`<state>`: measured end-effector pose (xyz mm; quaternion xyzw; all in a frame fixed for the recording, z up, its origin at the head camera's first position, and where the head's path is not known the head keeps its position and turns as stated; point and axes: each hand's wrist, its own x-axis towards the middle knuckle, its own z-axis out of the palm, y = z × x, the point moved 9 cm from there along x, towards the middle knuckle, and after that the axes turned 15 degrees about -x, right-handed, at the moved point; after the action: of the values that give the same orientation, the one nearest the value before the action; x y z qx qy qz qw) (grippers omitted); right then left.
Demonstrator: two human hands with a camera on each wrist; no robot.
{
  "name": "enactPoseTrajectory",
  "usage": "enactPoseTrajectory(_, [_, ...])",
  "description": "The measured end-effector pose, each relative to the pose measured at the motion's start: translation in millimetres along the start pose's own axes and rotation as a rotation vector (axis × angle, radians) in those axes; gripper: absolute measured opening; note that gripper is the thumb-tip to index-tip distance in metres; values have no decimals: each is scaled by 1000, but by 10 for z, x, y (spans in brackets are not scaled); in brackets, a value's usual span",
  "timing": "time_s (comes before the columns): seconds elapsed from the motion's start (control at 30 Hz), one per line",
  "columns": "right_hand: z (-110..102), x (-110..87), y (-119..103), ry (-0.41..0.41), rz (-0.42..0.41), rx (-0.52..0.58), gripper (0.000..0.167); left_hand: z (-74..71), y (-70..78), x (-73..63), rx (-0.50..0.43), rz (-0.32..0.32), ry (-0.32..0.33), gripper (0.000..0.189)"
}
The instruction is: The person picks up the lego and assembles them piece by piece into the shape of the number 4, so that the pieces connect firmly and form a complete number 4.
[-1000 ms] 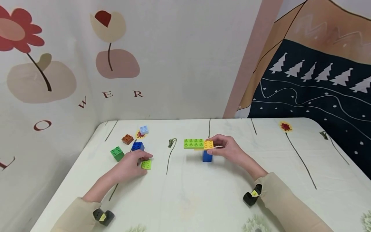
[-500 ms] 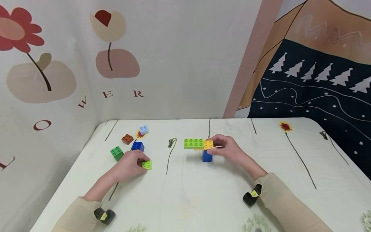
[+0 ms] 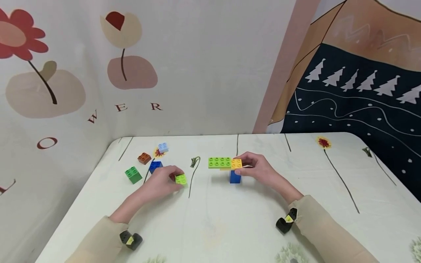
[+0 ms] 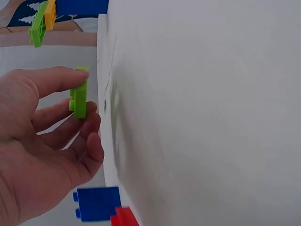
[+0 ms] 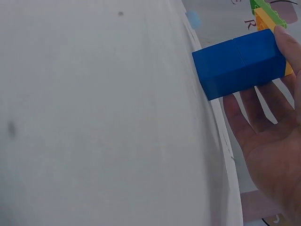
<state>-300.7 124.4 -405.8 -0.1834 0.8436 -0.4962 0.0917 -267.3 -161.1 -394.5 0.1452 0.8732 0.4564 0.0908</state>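
Note:
My left hand (image 3: 163, 182) pinches a small lime-green toy brick (image 3: 181, 179) between thumb and fingers, above the table. The left wrist view shows that lime brick (image 4: 81, 94) edge-on, its studs toward the palm. On the right stands a built stack: blue bricks (image 5: 244, 63) below, yellow pieces (image 3: 236, 163) on top, and a long lime brick (image 3: 219, 163) jutting left. My right hand (image 3: 258, 168) grips this stack at its yellow upper end, thumb in front and fingers behind. The lime brick in my left hand is apart from the stack, to its left.
Loose bricks lie at the left of the table: green (image 3: 133, 175), brown (image 3: 144, 158), light blue (image 3: 163, 147) and dark blue (image 3: 155, 167), partly behind my left hand. The left wrist view also shows a red brick (image 4: 124, 217). A patterned cloth backdrop (image 3: 204, 65) rises behind the table.
My left hand has moved right and slightly away from me, carrying the small lime brick toward the stack and uncovering more of the green brick. The right hand and stack have stayed in place.

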Motion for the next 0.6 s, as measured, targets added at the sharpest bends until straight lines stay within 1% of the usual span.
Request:
enactPoseTrajectory(0.13, [-1,4,-1,0,-4,-1,39,67,98,76,-67,19,1,34])
enactPoseTrajectory(0.27, [4,11,24,3,-5,5,39,159,172,142,-159,36,-4,35])
enactPoseTrajectory(0.37, [10,15,30,2,-6,5,39,237,192,191,-231,31,-6,36])
enactPoseTrajectory(0.47, [12,10,23,-1,0,7,39,308,200,245,-282,19,-1,37])
enactPoseTrajectory(0.6, [17,3,12,-8,6,19,40,357,219,298,-337,4,19,39])
